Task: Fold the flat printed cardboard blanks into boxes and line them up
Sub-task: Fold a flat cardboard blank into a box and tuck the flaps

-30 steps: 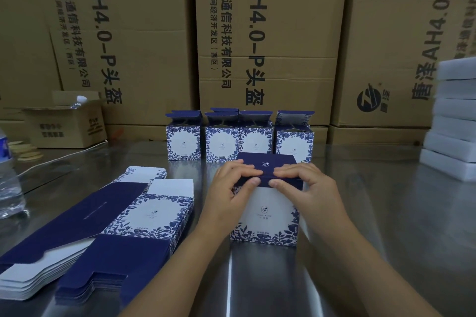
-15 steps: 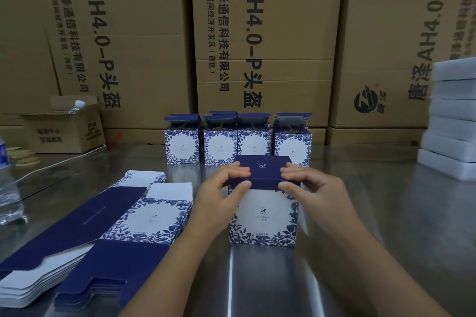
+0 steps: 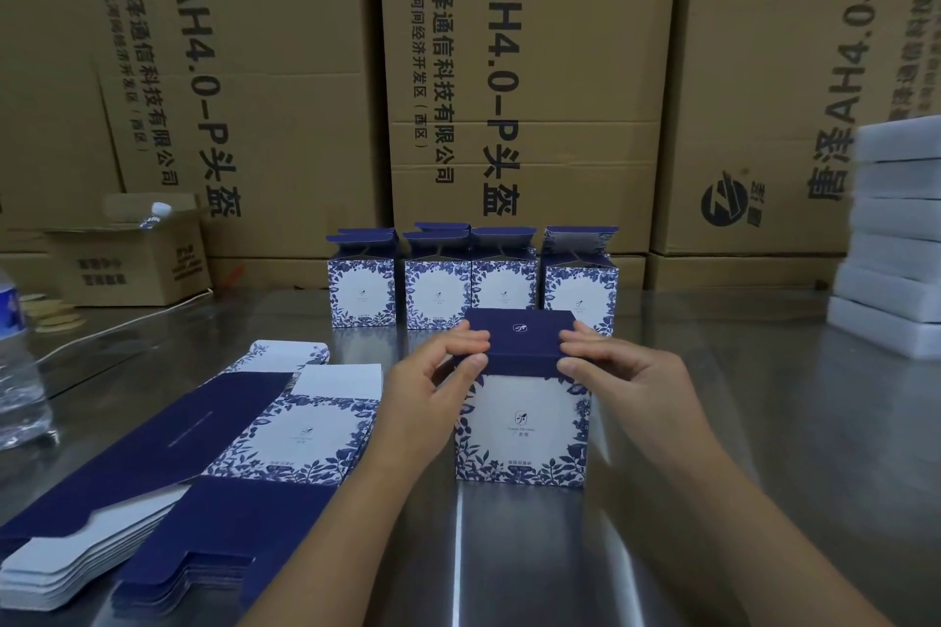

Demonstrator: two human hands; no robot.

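A white box with blue leaf print (image 3: 522, 428) stands upright on the steel table (image 3: 764, 423) in front of me, its dark blue lid folded flat on top. My left hand (image 3: 433, 387) pinches the lid's left front corner between thumb and fingers. My right hand (image 3: 626, 382) pinches the right front corner the same way. Behind it stands a row of several folded boxes (image 3: 473, 285) with their top flaps up. A stack of flat printed blanks (image 3: 203, 463) lies to my left.
Tall brown cartons (image 3: 509, 92) wall off the back of the table. A small open carton (image 3: 127, 255) sits at the back left, a water bottle (image 3: 15, 372) at the left edge. White foam slabs (image 3: 896, 239) are stacked at the right.
The lid has gone down flat onto the box. My hands have spread apart from the lid's middle to its two front corners.
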